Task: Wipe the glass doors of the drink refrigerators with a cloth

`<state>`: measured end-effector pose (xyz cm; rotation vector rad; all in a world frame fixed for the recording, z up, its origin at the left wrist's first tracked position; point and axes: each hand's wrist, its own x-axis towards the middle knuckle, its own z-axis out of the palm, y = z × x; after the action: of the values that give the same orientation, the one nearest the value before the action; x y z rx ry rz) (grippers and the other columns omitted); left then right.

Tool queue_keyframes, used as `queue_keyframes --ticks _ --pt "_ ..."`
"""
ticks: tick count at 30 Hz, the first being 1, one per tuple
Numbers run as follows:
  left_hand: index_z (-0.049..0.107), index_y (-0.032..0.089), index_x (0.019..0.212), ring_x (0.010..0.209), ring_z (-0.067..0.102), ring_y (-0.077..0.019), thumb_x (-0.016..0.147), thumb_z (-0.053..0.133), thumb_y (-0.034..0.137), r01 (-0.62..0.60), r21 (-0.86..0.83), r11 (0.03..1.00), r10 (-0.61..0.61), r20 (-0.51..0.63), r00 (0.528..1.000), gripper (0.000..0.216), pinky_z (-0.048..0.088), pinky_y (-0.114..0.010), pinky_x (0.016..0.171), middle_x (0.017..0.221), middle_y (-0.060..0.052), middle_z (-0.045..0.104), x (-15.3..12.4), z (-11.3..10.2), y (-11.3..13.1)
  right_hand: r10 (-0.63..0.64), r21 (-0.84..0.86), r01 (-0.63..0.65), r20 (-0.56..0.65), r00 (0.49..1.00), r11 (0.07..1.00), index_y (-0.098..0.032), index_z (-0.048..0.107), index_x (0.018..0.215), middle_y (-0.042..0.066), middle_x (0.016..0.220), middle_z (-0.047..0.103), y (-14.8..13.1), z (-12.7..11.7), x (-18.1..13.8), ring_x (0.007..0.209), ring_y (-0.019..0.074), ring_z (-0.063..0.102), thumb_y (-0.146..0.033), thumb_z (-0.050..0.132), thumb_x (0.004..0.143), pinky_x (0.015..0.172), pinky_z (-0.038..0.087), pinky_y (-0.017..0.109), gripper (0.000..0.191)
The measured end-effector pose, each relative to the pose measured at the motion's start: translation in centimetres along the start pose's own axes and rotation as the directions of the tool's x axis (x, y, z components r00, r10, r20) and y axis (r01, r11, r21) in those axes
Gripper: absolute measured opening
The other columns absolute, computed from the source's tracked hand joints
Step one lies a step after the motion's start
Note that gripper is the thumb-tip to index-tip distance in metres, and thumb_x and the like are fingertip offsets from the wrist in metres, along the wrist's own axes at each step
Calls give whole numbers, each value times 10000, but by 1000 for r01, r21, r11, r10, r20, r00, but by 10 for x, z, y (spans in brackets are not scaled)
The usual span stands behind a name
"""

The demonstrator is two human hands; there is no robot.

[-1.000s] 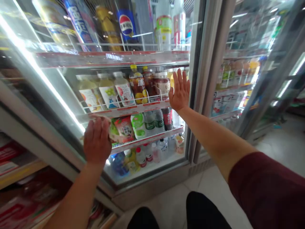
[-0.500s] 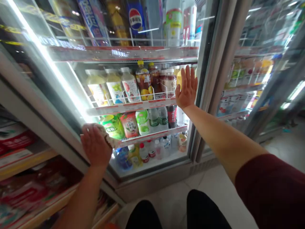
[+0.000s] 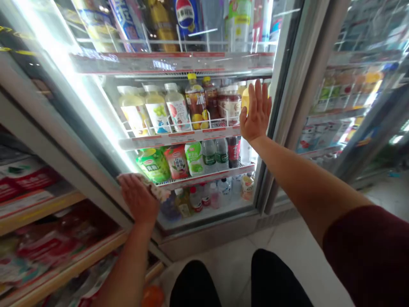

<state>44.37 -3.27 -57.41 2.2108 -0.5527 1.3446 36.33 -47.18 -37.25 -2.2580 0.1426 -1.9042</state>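
Observation:
My left hand (image 3: 140, 199) lies over a crumpled pale cloth (image 3: 156, 190), holding it against the lower left of a glass cooler door (image 3: 211, 229). Part of the cloth is hidden beneath the palm and fingers. Higher up on the right side of the same door, my right hand (image 3: 256, 113) is held flat to the glass, fingers stretched upward and nothing in it. Behind the pane stand rows of drinks, among them a bottle with a yellow cap (image 3: 196, 102) and a green bag (image 3: 154, 165).
Left of the cooler are wooden-edged shelves (image 3: 41, 211) with red packages. A second glass-doored cooler (image 3: 338, 106) stands to the right, past a metal frame (image 3: 295, 98). An orange round object (image 3: 152, 295) sits low by the shelves. My knees (image 3: 195, 283) are close below the door.
My left hand and the cloth have slid down and a little right along the glass. The right hand stays at nearly the same spot, while the view has shifted slightly.

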Motion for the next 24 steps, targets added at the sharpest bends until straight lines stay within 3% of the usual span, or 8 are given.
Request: queue_keyframes --ticks 2,4,7,11,13,16,19,24 --pt "208 -17 1752 1708 47 -419 1132 434 253 -44 7 999 44 -30 999 713 154 -700 1374 1766 -363 191 19 1 1 9 -15 -8 10 1000 1000 -277 344 1744 -59 1814 341 -1 -3 0 1743 120 -106 -527 138 1045 1433 4 488 770" --pt "185 -16 1759 1708 54 -420 1132 425 230 -100 11 995 100 -37 994 715 173 -699 1371 1767 -366 176 7 7 8 27 -62 -24 37 999 998 -272 360 1744 -57 1814 340 -5 -7 0 1755 161 -30 -510 156 1052 1444 52 519 760" --pt "214 -3 1758 1692 154 -433 1136 437 215 -168 2 986 168 8 986 696 272 -693 1348 1737 -377 249 -55 23 28 44 -126 -36 63 997 991 -220 376 1739 -14 1824 320 -9 -10 0 1754 209 100 -467 180 1059 1444 106 565 750" --pt "310 46 1743 1655 302 -408 1135 463 208 -192 -29 981 194 62 979 648 353 -636 1339 1674 -336 425 -112 35 44 27 -98 -24 35 999 995 -283 356 1745 -70 1809 349 -6 -7 -1 1755 161 -24 -519 116 1054 1446 55 491 768" --pt "304 64 1746 1664 264 -422 1129 483 201 -170 -37 985 172 60 983 657 308 -667 1351 1704 -321 389 -99 34 40 16 -68 -15 24 1000 998 -284 338 1749 -87 1810 341 -3 -3 -1 1738 114 -125 -532 92 1047 1446 5 474 784" --pt "270 68 1750 1686 162 -443 1116 525 204 -143 -66 988 146 37 989 697 231 -710 1365 1763 -314 269 -48 33 28 16 -41 -15 10 1000 999 -319 327 1745 -123 1808 320 0 0 0 1692 17 -223 -523 97 1033 1432 -65 399 776" --pt "289 27 1725 1698 121 -444 1104 508 189 -127 -97 987 128 6 992 678 211 -734 1361 1759 -344 239 -13 33 27 13 -31 -12 18 1000 999 -331 347 1737 -141 1792 350 -1 0 0 1672 4 -263 -526 96 1026 1428 -82 378 779" --pt "408 92 1685 1662 329 -363 1062 423 107 -119 -155 981 125 32 992 624 341 -650 1346 1668 -271 470 -47 24 45 33 -119 -25 67 997 993 -229 366 1742 -42 1830 305 -10 -10 2 1750 153 -55 -435 166 1037 1452 53 502 761"
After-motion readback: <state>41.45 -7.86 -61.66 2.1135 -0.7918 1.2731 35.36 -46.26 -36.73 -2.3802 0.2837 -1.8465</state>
